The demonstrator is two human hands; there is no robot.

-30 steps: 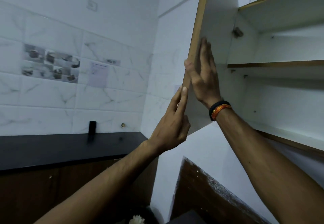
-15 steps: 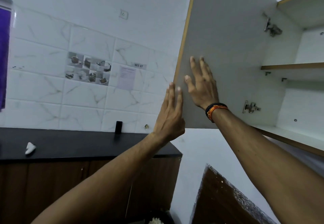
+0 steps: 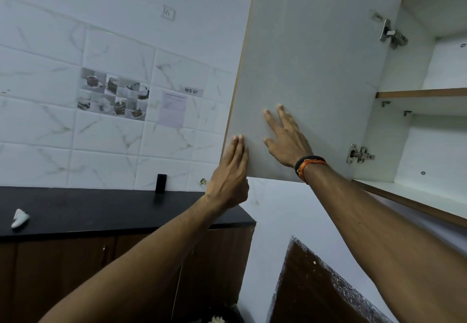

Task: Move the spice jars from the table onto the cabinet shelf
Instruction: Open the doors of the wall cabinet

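Because the cabinet door (image 3: 310,75) had to clear the shelf (image 3: 424,93), both hands, left hand (image 3: 228,178) and right hand (image 3: 286,141), pressed flat and open against it, grasping nothing.

A black countertop (image 3: 101,209) runs below and left of the fingers, carrying a white scrap (image 3: 19,218) and a small black block (image 3: 161,183).

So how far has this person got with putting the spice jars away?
Barely started. Done: the cabinet door stands wide open. In hand: the left hand at the door's edge and the right hand flat on its inner face, neither holding a jar. Left: everything else; the shelves show no jars, and none are in view.
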